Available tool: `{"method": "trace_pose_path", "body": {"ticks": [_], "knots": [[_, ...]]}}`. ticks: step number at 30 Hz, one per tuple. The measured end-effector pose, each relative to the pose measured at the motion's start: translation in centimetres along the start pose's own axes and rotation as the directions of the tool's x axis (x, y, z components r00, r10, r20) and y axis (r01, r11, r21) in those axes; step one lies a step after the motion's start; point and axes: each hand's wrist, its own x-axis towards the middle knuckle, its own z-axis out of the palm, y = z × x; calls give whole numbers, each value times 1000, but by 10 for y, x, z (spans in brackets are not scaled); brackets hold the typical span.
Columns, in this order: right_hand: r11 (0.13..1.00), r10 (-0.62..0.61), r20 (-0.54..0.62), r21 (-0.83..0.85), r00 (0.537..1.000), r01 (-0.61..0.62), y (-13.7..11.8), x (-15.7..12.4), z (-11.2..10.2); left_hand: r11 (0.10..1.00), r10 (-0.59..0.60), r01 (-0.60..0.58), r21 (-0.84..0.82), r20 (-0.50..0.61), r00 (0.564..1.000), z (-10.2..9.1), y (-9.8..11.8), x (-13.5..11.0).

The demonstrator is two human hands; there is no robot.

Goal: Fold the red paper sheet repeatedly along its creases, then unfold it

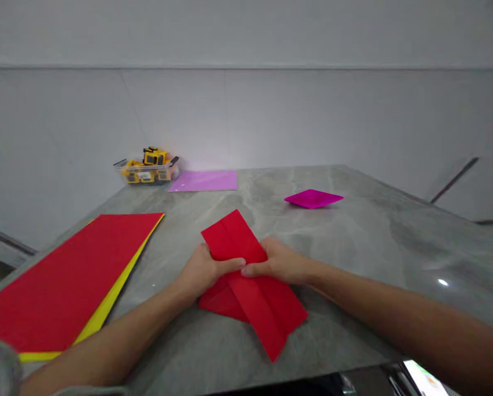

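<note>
A folded piece of red paper [262, 308] is held between both hands just above the near part of the table. Its upper end points away and to the left, and its lower flaps spread out towards me. My left hand [208, 268] grips the left side, thumb pressed on top near the middle. From the other side my right hand [277, 261] pinches the paper, its thumb tip almost meeting the left thumb. The fingers of both hands are mostly hidden beneath the paper.
Large red sheets [77, 275] lie over yellow sheets [106, 308] at the left. Further back are a purple sheet [209, 180], a folded magenta paper [313, 198] and a clear plastic box [172, 173] with yellow toy vehicles [155, 157]. A wall stands behind the grey table [374, 247].
</note>
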Motion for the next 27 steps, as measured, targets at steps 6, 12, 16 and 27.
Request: {"method": "trace_pose_path", "body": {"ticks": [6, 12, 16, 27], "knots": [[998, 48, 2, 49, 999, -48, 1, 3, 0, 990, -62, 61, -126, -5, 998, 2, 3, -3], [994, 85, 32, 70, 996, -87, -3, -1, -7, 979, -65, 56, -198, -37, 997, 8, 9, 0], [991, 99, 26, 90, 995, -101, -5, -2, -9, 976, -71, 54, -210, -74, 995, 7, 14, 2], [998, 65, 81, -32, 995, -62, -12, -2, -22, 964, -6, -63, -257, -260, 966, -13, 38, 6]]}}
